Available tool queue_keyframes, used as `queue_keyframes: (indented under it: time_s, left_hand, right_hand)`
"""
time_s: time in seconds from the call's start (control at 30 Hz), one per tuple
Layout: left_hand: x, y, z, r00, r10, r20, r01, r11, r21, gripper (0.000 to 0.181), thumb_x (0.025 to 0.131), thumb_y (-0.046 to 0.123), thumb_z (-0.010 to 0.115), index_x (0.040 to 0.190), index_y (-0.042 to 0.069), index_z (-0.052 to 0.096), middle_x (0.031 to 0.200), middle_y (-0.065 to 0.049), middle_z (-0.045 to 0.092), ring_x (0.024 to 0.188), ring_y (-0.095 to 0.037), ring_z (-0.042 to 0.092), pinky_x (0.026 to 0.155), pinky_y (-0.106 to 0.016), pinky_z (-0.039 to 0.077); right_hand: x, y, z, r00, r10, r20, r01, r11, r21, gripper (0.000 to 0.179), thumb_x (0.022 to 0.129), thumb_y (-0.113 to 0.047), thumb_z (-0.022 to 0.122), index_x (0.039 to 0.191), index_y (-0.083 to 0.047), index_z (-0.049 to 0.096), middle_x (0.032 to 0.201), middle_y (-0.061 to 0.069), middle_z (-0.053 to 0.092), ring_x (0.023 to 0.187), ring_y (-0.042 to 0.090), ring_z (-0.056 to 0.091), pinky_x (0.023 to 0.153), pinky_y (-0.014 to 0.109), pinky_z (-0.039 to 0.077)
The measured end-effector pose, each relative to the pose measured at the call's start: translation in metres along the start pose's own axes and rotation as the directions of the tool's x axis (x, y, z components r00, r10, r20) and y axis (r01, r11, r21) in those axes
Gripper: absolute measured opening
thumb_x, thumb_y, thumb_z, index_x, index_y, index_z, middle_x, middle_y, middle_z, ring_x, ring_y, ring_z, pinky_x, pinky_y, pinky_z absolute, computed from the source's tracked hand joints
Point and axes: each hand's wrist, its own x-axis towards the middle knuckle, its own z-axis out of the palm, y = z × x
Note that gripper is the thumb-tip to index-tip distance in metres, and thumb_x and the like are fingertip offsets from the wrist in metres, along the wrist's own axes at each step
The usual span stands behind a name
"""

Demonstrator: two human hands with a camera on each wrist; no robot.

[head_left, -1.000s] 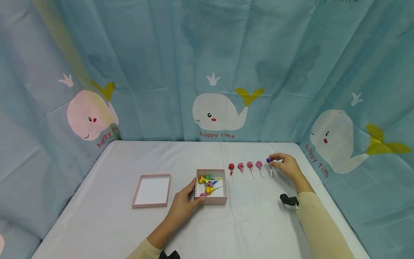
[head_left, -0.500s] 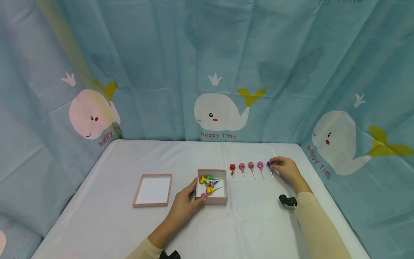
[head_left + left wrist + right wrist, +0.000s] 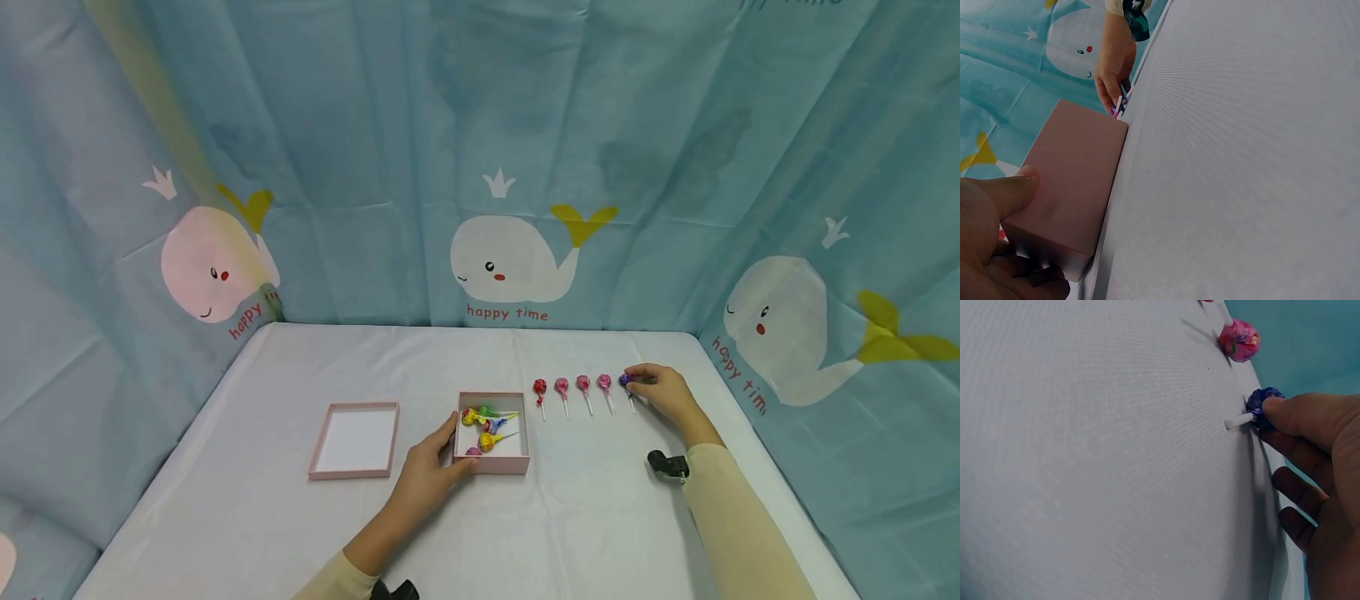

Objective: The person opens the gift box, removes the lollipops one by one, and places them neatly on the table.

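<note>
My right hand (image 3: 665, 396) pinches the purple-wrapped head of a lollipop (image 3: 1260, 403) between thumb and fingers, at the right end of a row on the table. Its white stick points toward me. Left of it lie a red lollipop (image 3: 540, 387) and several pink ones, the closest being a pink lollipop (image 3: 1239, 340). My left hand (image 3: 429, 473) grips the near left corner of a pink box (image 3: 1075, 181), thumb on the front wall. Inside the box are a yellow lollipop (image 3: 486, 442), a green one (image 3: 486, 411) and several others; the front wall partly hides a purple one.
A pink box lid (image 3: 352, 477) lies with its white inside up, left of the box. A white cloth (image 3: 570, 525) covers the table. Blue curtains (image 3: 360, 250) with whale prints stand along the back and sides.
My right hand has lowered the purple lollipop slightly, into line with the row. The left hand and the box have stayed in place; the head view has shifted a little.
</note>
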Motion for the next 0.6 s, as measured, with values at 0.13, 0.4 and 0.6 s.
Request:
queue_keyframes:
  time_s: [0.13, 0.4, 0.6]
  left_hand:
    - [0.0006, -0.0001, 0.0000, 1.000, 0.006, -0.001, -0.006, 1.000, 0.000, 0.090, 0.086, 0.034, 0.084, 0.159, 0.010, 0.037, 0.161, -0.007, 0.041, 0.149, -0.029, 0.039, 0.119, -0.046, 0.038]
    - [0.0011, -0.0011, -0.0006, 1.000, 0.011, 0.004, -0.011, 1.000, -0.006, 0.088, 0.087, 0.030, 0.084, 0.159, 0.009, 0.038, 0.160, -0.008, 0.042, 0.149, -0.030, 0.039, 0.118, -0.046, 0.038]
    - [0.0019, -0.0023, -0.0007, 1.000, 0.031, 0.001, -0.031, 1.000, -0.001, 0.088, 0.086, 0.029, 0.084, 0.158, 0.008, 0.039, 0.160, -0.009, 0.042, 0.148, -0.031, 0.040, 0.118, -0.047, 0.039]
  right_hand:
    - [0.0015, 0.0014, 0.0000, 1.000, -0.007, 0.008, 0.007, 1.000, -0.001, 0.039, 0.098, -0.024, 0.071, 0.134, -0.007, 0.067, 0.138, 0.022, 0.063, 0.131, 0.043, 0.053, 0.114, 0.066, 0.036]
    - [0.0014, 0.0012, -0.0012, 1.000, -0.006, 0.016, 0.006, 1.000, -0.005, 0.040, 0.098, -0.025, 0.071, 0.134, -0.008, 0.066, 0.140, 0.023, 0.061, 0.133, 0.045, 0.050, 0.115, 0.067, 0.034]
    - [-0.0002, -0.0022, -0.0038, 1.000, -0.016, 0.021, 0.016, 1.000, -0.010, 0.041, 0.099, -0.027, 0.070, 0.135, -0.008, 0.065, 0.142, 0.024, 0.059, 0.135, 0.048, 0.046, 0.114, 0.070, 0.032]
